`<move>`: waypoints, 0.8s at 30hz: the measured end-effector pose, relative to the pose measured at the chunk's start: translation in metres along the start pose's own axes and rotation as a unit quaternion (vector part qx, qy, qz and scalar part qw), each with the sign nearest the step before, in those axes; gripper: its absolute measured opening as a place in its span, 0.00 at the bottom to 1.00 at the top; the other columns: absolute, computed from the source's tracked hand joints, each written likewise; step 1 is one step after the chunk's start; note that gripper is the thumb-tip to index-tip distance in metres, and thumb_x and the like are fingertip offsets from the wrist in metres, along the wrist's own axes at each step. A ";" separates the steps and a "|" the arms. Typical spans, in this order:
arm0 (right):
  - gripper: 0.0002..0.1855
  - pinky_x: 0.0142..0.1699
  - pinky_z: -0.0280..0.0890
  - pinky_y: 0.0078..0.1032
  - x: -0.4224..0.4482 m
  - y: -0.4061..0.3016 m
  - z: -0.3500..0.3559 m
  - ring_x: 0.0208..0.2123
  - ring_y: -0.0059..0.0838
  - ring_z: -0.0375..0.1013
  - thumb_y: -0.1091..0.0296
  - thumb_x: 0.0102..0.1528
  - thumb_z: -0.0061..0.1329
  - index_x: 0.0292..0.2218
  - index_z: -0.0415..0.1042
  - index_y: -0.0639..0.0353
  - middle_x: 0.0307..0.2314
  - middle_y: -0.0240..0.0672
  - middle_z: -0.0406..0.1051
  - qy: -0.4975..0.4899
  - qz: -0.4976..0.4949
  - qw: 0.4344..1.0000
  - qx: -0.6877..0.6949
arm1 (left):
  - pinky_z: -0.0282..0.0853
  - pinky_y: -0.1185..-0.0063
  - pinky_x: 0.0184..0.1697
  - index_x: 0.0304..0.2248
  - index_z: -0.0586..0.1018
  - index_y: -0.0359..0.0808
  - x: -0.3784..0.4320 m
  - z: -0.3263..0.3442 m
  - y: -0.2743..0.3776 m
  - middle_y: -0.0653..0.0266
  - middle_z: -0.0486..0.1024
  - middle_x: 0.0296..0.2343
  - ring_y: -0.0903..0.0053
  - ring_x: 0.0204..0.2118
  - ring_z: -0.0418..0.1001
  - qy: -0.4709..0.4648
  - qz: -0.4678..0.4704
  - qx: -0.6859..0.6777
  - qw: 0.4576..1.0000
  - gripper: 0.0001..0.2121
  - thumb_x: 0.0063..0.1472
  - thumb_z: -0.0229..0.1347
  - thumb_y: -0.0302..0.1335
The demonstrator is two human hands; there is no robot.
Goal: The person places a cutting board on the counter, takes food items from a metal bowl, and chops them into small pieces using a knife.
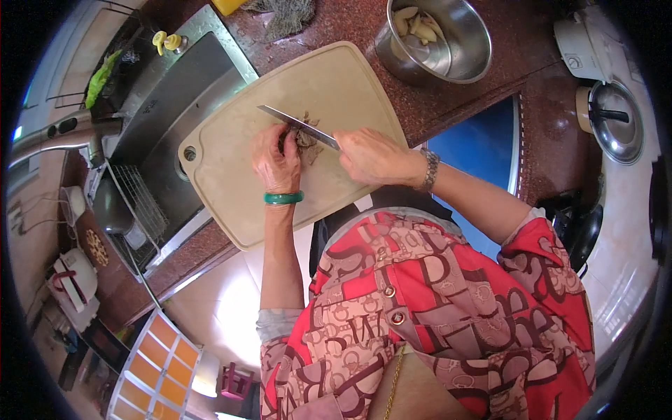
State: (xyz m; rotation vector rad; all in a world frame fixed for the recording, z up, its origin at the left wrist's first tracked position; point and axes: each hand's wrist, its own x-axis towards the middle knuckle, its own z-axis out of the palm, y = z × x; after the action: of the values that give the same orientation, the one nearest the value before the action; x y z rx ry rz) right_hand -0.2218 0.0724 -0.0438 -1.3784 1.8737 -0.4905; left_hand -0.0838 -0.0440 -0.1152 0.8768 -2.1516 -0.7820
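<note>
A beige cutting board [231, 189] lies across the counter's edge and partly over the sink. My right hand [370, 156] is closed around the handle end of a kitchen knife [299, 125], its blade pointing to the upper left. Under and beside the blade sits a small heap of brown, shredded-looking food [310, 139], too small to name surely. My left hand [277, 157] rests on the board with bent fingers against this food, just below the blade. What its fingertips grip is partly hidden.
A steel pot [441, 42] holding pale cut pieces stands beyond the board. At left is the sink [173, 105] with a faucet [63, 134] and wire rack [139, 194]. A grey cloth [286, 16] lies at the top. Far right are a rice cooker [575, 50] and lidded pan [617, 121].
</note>
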 end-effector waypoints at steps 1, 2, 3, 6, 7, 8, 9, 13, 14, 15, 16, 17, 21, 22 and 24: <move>0.08 0.32 0.60 0.42 0.002 0.000 0.000 0.25 0.56 0.66 0.73 0.45 0.39 0.25 0.61 0.71 0.19 0.57 0.65 -0.001 -0.011 1.000 -0.024 | 0.64 0.73 0.36 0.30 0.74 0.34 -0.001 0.001 -0.001 0.57 0.72 0.26 0.63 0.30 0.69 0.000 -0.002 0.000 1.000 0.08 0.47 0.53 0.20; 0.08 0.32 0.60 0.42 0.004 0.001 0.002 0.25 0.56 0.66 0.73 0.45 0.39 0.25 0.61 0.71 0.19 0.57 0.65 -0.003 -0.011 1.000 -0.024 | 0.65 0.73 0.36 0.28 0.74 0.33 -0.002 0.001 -0.003 0.58 0.72 0.26 0.64 0.31 0.69 -0.001 -0.010 -0.010 1.000 0.06 0.46 0.53 0.20; 0.08 0.32 0.61 0.42 0.006 0.002 0.004 0.25 0.56 0.66 0.73 0.45 0.39 0.24 0.62 0.71 0.19 0.57 0.65 -0.008 -0.013 1.000 -0.012 | 0.65 0.73 0.36 0.26 0.75 0.33 -0.002 0.001 -0.004 0.58 0.72 0.26 0.64 0.31 0.70 -0.002 -0.018 -0.021 1.000 0.05 0.46 0.53 0.19; 0.08 0.32 0.61 0.41 0.024 0.005 0.025 0.25 0.55 0.67 0.73 0.44 0.39 0.22 0.62 0.71 0.19 0.57 0.65 0.020 -0.028 0.999 0.016 | 0.65 0.74 0.37 0.26 0.75 0.33 -0.003 0.003 -0.005 0.58 0.72 0.26 0.64 0.32 0.70 -0.001 -0.015 -0.016 1.000 0.04 0.46 0.52 0.18; 0.08 0.32 0.61 0.40 0.032 0.001 0.031 0.25 0.55 0.67 0.73 0.44 0.39 0.21 0.62 0.71 0.19 0.57 0.65 0.056 -0.041 0.997 0.034 | 0.65 0.74 0.37 0.26 0.75 0.33 -0.003 0.002 -0.003 0.58 0.72 0.26 0.64 0.32 0.70 -0.001 -0.015 -0.016 1.000 0.04 0.46 0.52 0.18; 0.08 0.32 0.61 0.40 0.041 -0.003 0.032 0.25 0.55 0.67 0.73 0.44 0.39 0.21 0.62 0.71 0.19 0.57 0.65 0.057 -0.041 0.997 0.034 | 0.65 0.74 0.37 0.26 0.74 0.33 -0.002 0.002 -0.001 0.58 0.72 0.26 0.64 0.32 0.70 -0.005 -0.003 -0.014 1.000 0.05 0.46 0.52 0.18; 0.08 0.32 0.61 0.40 0.054 -0.007 0.031 0.25 0.55 0.67 0.74 0.44 0.39 0.20 0.61 0.71 0.19 0.57 0.65 0.090 -0.055 0.994 0.019 | 0.65 0.74 0.37 0.26 0.74 0.32 -0.001 0.001 -0.002 0.57 0.72 0.26 0.64 0.32 0.70 -0.008 0.010 -0.012 1.000 0.05 0.46 0.52 0.18; 0.08 0.31 0.62 0.40 0.061 -0.019 -0.007 0.24 0.54 0.67 0.74 0.45 0.38 0.19 0.60 0.72 0.19 0.57 0.66 -0.135 0.123 0.979 0.094 | 0.65 0.74 0.39 0.30 0.74 0.32 -0.008 -0.004 -0.008 0.55 0.73 0.29 0.63 0.34 0.70 -0.052 -0.033 -0.053 0.997 0.07 0.48 0.51 0.18; 0.08 0.30 0.62 0.40 0.061 0.006 0.010 0.24 0.54 0.67 0.75 0.46 0.37 0.21 0.60 0.73 0.18 0.57 0.65 -0.075 0.061 0.992 0.077 | 0.65 0.73 0.40 0.32 0.74 0.32 -0.010 -0.005 -0.008 0.54 0.72 0.31 0.63 0.35 0.70 -0.044 -0.039 -0.077 0.995 0.08 0.49 0.51 0.19; 0.08 0.30 0.62 0.40 0.052 0.005 0.008 0.24 0.54 0.67 0.75 0.46 0.37 0.21 0.60 0.73 0.18 0.57 0.65 -0.080 0.059 0.992 0.077 | 0.64 0.73 0.42 0.34 0.74 0.32 -0.016 -0.009 -0.011 0.53 0.72 0.33 0.62 0.36 0.70 -0.034 -0.049 -0.097 0.993 0.10 0.50 0.51 0.19; 0.08 0.29 0.62 0.40 0.039 0.000 0.001 0.23 0.55 0.67 0.75 0.46 0.37 0.22 0.60 0.73 0.18 0.57 0.65 -0.025 0.024 0.997 0.072 | 0.64 0.73 0.43 0.37 0.73 0.32 -0.019 -0.013 -0.010 0.52 0.71 0.36 0.62 0.38 0.69 -0.033 -0.088 -0.098 0.991 0.12 0.50 0.53 0.22; 0.07 0.29 0.61 0.40 0.028 -0.002 -0.001 0.23 0.56 0.66 0.75 0.46 0.37 0.23 0.61 0.72 0.17 0.57 0.65 0.028 -0.011 0.997 0.067 | 0.64 0.73 0.43 0.37 0.73 0.32 -0.021 -0.014 -0.008 0.52 0.71 0.36 0.62 0.38 0.69 -0.033 -0.091 -0.098 0.990 0.12 0.50 0.53 0.22; 0.07 0.30 0.61 0.41 0.014 0.004 0.007 0.25 0.56 0.66 0.74 0.46 0.38 0.25 0.62 0.71 0.19 0.57 0.65 -0.029 -0.008 0.999 0.019 | 0.65 0.73 0.42 0.34 0.74 0.33 -0.019 -0.006 -0.005 0.55 0.72 0.35 0.62 0.38 0.69 -0.027 -0.037 -0.038 0.998 0.13 0.46 0.57 0.23; 0.07 0.30 0.61 0.41 0.013 0.002 0.009 0.25 0.56 0.66 0.74 0.46 0.38 0.25 0.62 0.71 0.19 0.57 0.65 -0.030 -0.006 0.999 0.018 | 0.65 0.73 0.42 0.33 0.74 0.34 -0.019 -0.002 -0.006 0.55 0.72 0.34 0.62 0.38 0.69 -0.017 -0.032 -0.024 0.999 0.12 0.46 0.57 0.23; 0.09 0.32 0.63 0.42 0.015 -0.002 0.014 0.26 0.56 0.68 0.73 0.43 0.39 0.21 0.66 0.72 0.20 0.59 0.66 -0.020 0.008 1.000 0.005 | 0.65 0.74 0.41 0.31 0.75 0.34 -0.019 0.001 -0.006 0.55 0.72 0.34 0.63 0.37 0.69 -0.009 -0.028 -0.010 1.000 0.10 0.46 0.57 0.23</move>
State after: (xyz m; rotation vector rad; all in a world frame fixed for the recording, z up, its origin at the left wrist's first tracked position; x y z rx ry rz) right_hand -0.2125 0.0597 -0.0563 -1.3554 1.8458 -0.4596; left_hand -0.0722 -0.0332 -0.1267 0.9276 -2.1401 -0.8406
